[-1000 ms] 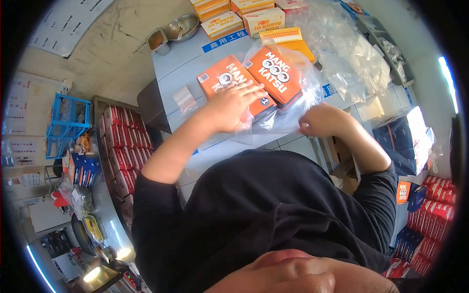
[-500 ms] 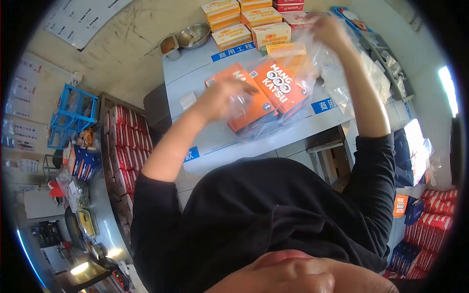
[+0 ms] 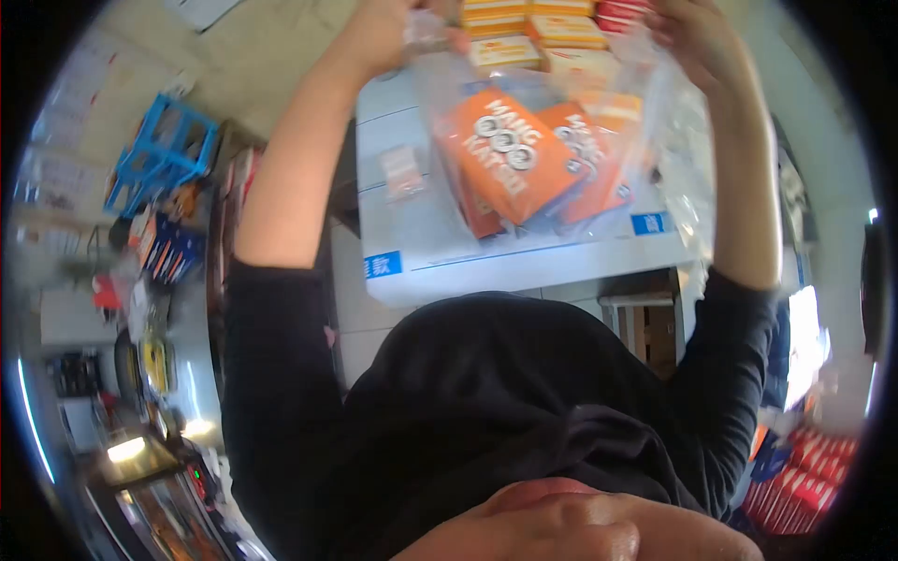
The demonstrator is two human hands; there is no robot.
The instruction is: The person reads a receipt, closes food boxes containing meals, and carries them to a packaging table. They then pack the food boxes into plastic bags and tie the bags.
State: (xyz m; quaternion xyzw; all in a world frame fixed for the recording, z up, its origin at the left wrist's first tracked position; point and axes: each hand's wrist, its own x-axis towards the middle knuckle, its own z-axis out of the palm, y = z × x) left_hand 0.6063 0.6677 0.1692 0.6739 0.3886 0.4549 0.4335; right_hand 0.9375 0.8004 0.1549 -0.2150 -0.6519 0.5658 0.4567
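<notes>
Two orange boxes (image 3: 510, 154) show in one clear plastic bag (image 3: 438, 98), in the upper middle of the frame over the pale desk (image 3: 468, 276). The left box reads "MANG KATSU" in white, with three round emblems between the words. Its long axis slants from upper left to lower right, the tops of the letters facing upper right. It partly covers the right box, whose matching print is blurred.

At the top left, the person's left hand (image 3: 385, 35) is curled around the bag's edge; at the top right, the right hand (image 3: 694, 39) pinches the other side, fingers bent. The exact finger contact is too blurred to tell.

One small clear packet (image 3: 402, 173) lies left of the bag. Two blue labels on the desk's near side read "款" (image 3: 383, 265) and "商" (image 3: 648, 223). Yellow-and-white boxes (image 3: 500, 53) are stacked beyond, their writing unreadable.
</notes>
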